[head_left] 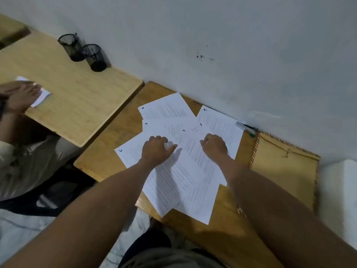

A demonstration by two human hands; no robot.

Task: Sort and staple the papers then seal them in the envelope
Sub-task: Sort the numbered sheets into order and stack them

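Note:
Several printed white papers (185, 171), each with a handwritten number in a corner, lie fanned out and overlapping on a small wooden desk (108, 151). My left hand (156, 151) rests on the sheets left of centre, fingers curled, thumb pointing right. My right hand (214, 146) presses on the sheets to the right, fingers curled down. Neither hand lifts a sheet. A brown envelope (286, 171) with a striped edge and a string tie lies flat at the desk's right end. A stapler (247, 128) lies by the wall behind the papers.
A second wooden desk (77, 97) stands to the left with two black mesh pen cups (85, 51) at its back. Another person's hands (19, 95) rest on a white paper there. A grey wall runs right behind both desks.

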